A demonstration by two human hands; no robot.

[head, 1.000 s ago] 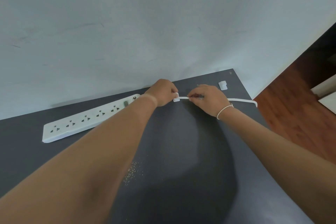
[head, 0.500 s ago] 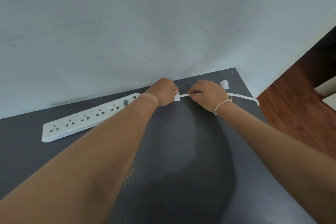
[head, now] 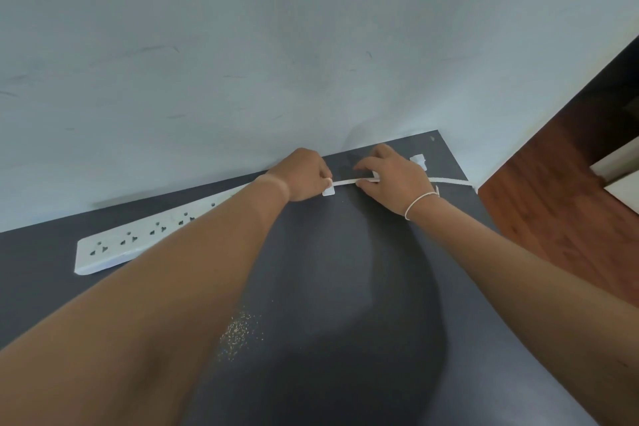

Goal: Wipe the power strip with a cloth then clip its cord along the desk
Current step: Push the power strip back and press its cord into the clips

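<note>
White plastic marks everything that matters on this dark grey surface (head: 328, 287): the power strip (head: 138, 242) lies along the back edge near the wall, partly hidden by the left forearm, and its flat white cord (head: 347, 181) runs rightward from it, past both hands, to the right edge of the surface, where it drops out of sight.

No cloth is in view, so the wiping looks finished and the clipping step is in hand. The left hand (head: 304, 176) is curled with its fingertips pressed down at a small white clip (head: 328, 191) stuck to the surface; whether it pinches the clip itself or only pins the cord there is hidden by the knuckles. The right hand (head: 394, 180), with a thin white band on its wrist, is half closed, thumb and fingers pinching the cord just right of that clip and holding it taut and slightly raised.

A second clip (head: 419, 160) sits beyond the right hand, near the far right corner, with no cord in it as far as can be seen. A scatter of pale specks (head: 238, 332) lies nearer the camera.

The next move likely calls for pressing the cord down into the first clip until it seats, then sliding the right hand along to feed the slack toward the second clip.
</note>
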